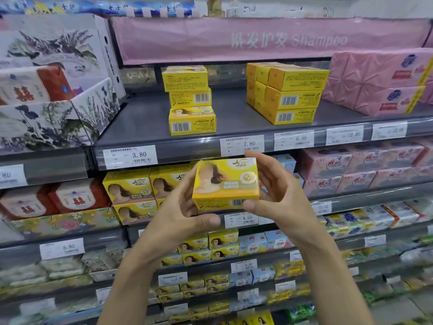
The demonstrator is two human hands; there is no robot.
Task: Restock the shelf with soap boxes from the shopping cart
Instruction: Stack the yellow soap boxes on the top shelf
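A yellow soap box (226,181) is being held at frame centre, in front of the shelf edge, its printed face turned toward the camera. It is being gripped from 9 o'clock by the left hand (185,207) and from 3 o'clock by the right hand (278,191), fingers curled around its sides. At 12 o'clock, a stack of three matching boxes (189,100) is being carried by the grey shelf (145,127). At 1 o'clock, a larger yellow stack (284,92) is being displayed, well apart
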